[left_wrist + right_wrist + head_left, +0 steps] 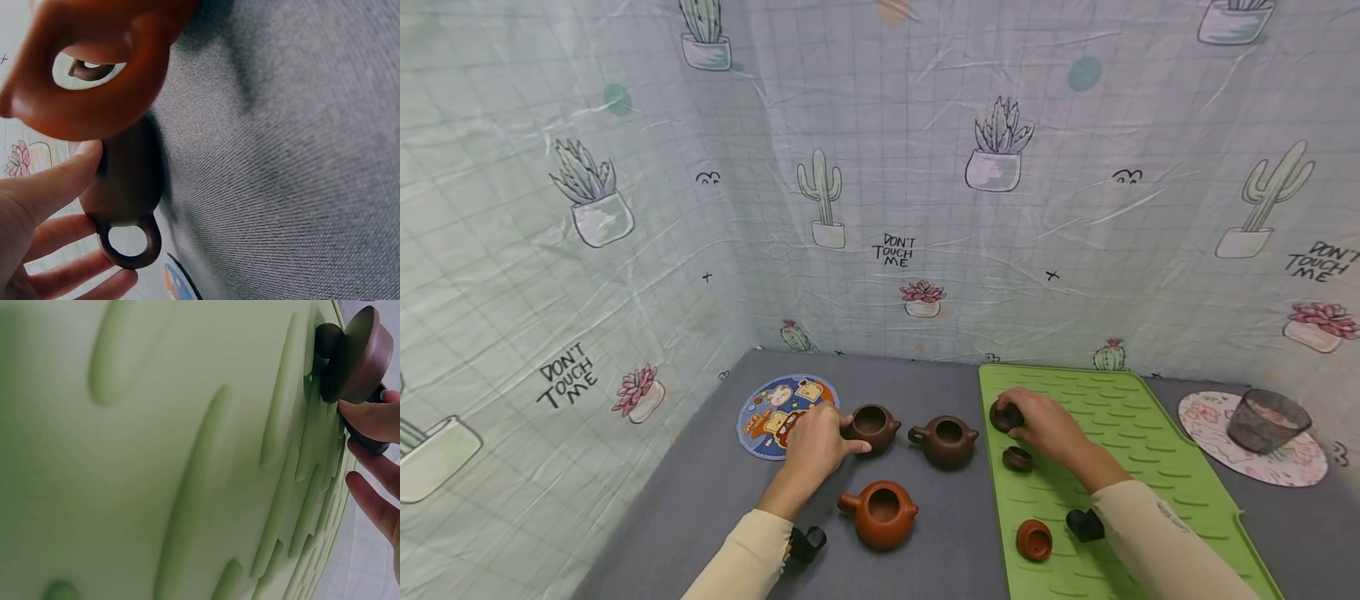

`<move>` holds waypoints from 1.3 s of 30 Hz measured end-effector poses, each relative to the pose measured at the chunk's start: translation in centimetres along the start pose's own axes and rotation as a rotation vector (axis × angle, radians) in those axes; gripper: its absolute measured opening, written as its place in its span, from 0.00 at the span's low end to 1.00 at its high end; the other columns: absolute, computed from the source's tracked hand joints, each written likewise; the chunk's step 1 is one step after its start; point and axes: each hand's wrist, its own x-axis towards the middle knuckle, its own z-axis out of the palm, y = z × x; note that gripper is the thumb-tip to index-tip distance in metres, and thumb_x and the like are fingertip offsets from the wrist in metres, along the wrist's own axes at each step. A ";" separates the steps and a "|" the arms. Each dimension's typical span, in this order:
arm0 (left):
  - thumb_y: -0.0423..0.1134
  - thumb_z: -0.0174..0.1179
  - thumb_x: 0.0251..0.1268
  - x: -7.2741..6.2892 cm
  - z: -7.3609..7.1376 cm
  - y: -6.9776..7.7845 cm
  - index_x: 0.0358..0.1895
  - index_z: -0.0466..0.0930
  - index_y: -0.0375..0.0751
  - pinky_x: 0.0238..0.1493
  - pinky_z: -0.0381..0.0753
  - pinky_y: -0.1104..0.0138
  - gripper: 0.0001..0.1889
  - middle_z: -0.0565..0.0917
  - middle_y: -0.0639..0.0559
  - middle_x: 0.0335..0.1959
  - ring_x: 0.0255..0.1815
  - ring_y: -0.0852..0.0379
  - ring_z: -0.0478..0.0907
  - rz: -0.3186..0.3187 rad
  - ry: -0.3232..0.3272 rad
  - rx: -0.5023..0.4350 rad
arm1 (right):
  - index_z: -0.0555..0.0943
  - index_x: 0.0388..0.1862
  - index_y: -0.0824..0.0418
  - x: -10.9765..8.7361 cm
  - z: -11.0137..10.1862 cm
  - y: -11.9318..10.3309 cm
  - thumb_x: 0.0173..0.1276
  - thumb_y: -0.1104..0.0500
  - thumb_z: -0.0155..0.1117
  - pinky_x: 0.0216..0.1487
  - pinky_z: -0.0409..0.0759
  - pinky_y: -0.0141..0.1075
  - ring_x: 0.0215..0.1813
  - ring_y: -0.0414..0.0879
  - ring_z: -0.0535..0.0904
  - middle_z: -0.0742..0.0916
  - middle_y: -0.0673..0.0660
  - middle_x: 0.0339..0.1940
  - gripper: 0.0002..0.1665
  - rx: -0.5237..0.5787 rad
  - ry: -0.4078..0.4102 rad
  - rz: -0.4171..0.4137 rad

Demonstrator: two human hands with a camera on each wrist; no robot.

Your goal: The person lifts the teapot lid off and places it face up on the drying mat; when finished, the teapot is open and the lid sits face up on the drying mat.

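A dark brown teapot (887,437) without a lid stands on the grey cloth, held by my left hand (815,443). In the left wrist view the thumb lies along the pot's body and the fingers are around the side by its ring handle (152,247). On the green mat, my right hand (1041,423) pinches a dark brown lid (1002,417). Another dark lid (361,362) lies knob down nearer the right wrist camera. Beside the held pot is a second dark brown teapot (951,448), and in front stands an orange-brown teapot (883,531), both lidless.
An orange-brown lid (1034,542) rests on the ridged green mat (1075,387). At the right, a grey translucent cup (1266,425) stands on a pink-patterned round mat (1202,429). A blue cartoon round mat (763,417) lies behind my left hand. Cactus-print sheeting (880,183) surrounds the table.
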 end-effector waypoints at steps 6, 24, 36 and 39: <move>0.56 0.85 0.34 0.1 0.0 0.0 0.44 0.93 0.47 0.26 0.79 0.58 0.29 0.87 0.49 0.38 0.37 0.46 0.86 -0.002 -0.002 0.006 | 0.83 0.50 0.61 0.2 -0.1 0.1 0.55 0.69 0.79 0.56 0.83 0.56 0.58 0.62 0.84 0.87 0.63 0.56 0.23 0.013 -0.022 0.012; 0.57 0.84 0.35 0.1 -0.3 0.3 0.45 0.93 0.49 0.24 0.77 0.59 0.29 0.88 0.50 0.39 0.38 0.46 0.86 -0.021 -0.031 0.022 | 0.82 0.48 0.60 0.2 -0.3 0.2 0.55 0.69 0.79 0.54 0.82 0.57 0.56 0.62 0.84 0.87 0.62 0.55 0.22 0.033 -0.021 0.009; 0.56 0.85 0.34 0.1 -0.4 0.2 0.45 0.93 0.48 0.23 0.76 0.60 0.29 0.87 0.50 0.38 0.37 0.46 0.85 -0.024 -0.026 0.009 | 0.82 0.47 0.60 0.2 0.0 0.3 0.54 0.69 0.79 0.54 0.83 0.57 0.57 0.63 0.84 0.87 0.62 0.56 0.22 0.043 -0.006 0.005; 0.56 0.84 0.34 0.1 -0.4 0.2 0.45 0.93 0.48 0.23 0.76 0.60 0.29 0.88 0.49 0.39 0.38 0.46 0.86 -0.019 -0.024 0.005 | 0.82 0.46 0.59 0.2 0.0 0.3 0.54 0.69 0.79 0.54 0.83 0.57 0.56 0.62 0.84 0.87 0.62 0.56 0.21 0.048 -0.008 0.015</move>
